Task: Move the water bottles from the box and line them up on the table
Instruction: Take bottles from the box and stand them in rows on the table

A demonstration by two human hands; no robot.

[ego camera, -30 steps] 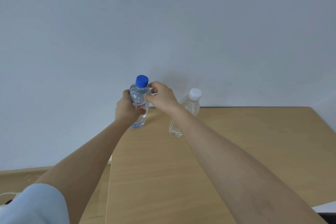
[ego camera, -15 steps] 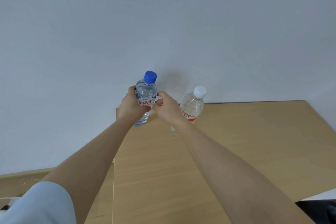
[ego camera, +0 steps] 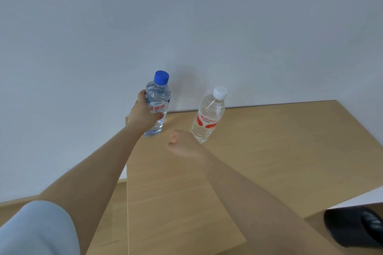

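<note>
A clear water bottle with a blue cap (ego camera: 158, 97) stands at the far left corner of the wooden table (ego camera: 269, 151), close to the wall. My left hand (ego camera: 143, 114) is wrapped around its labelled middle from the left. To its right stands a second clear bottle with a white cap and a red label (ego camera: 209, 116), untouched. My right hand (ego camera: 182, 145) hovers low over the table in front of the two bottles, fingers curled in and holding nothing. The box is out of sight.
A plain grey-white wall rises right behind the table. The table's left edge runs just beside the blue-capped bottle, with wood floor (ego camera: 107, 213) below. A black object (ego camera: 356, 225) sits at the lower right, near a white surface (ego camera: 369, 198).
My right hand has let go of the blue-capped bottle and drawn back toward me. My left hand keeps its hold. The white-capped bottle has come fully into sight.
</note>
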